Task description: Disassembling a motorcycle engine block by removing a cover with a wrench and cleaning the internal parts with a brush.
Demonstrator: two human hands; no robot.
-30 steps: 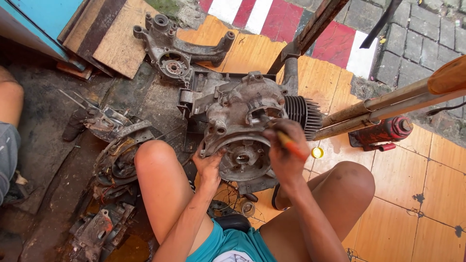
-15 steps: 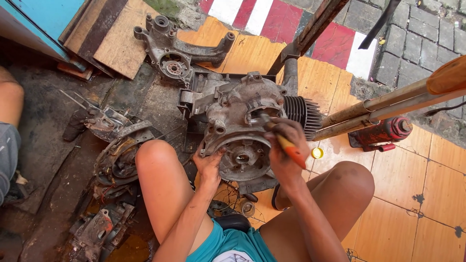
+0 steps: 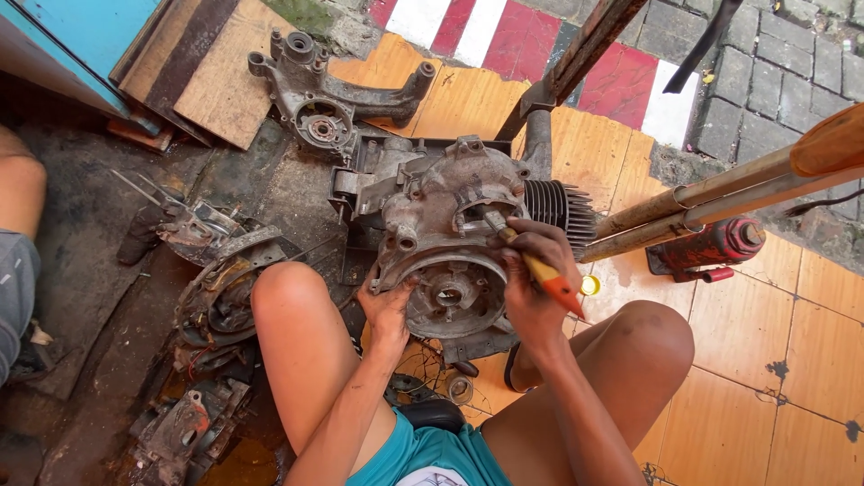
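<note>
A grimy grey engine case (image 3: 450,243) with a finned cylinder sits on the floor between my knees. My left hand (image 3: 389,304) presses against its lower left rim beside the round opening. My right hand (image 3: 533,279) grips a screwdriver with a yellow and red handle (image 3: 551,283); its metal tip rests on the upper part of the case.
A second bare casing (image 3: 319,99) lies beyond the engine. Greasy engine parts (image 3: 211,297) are piled at my left. A red bottle jack (image 3: 711,250) and two long poles (image 3: 720,202) lie at the right. Another person's knee (image 3: 20,193) shows at the far left.
My right hand has shifted the screwdriver up and left, so its tip now sits on the upper case. My left hand stays on the rim.
</note>
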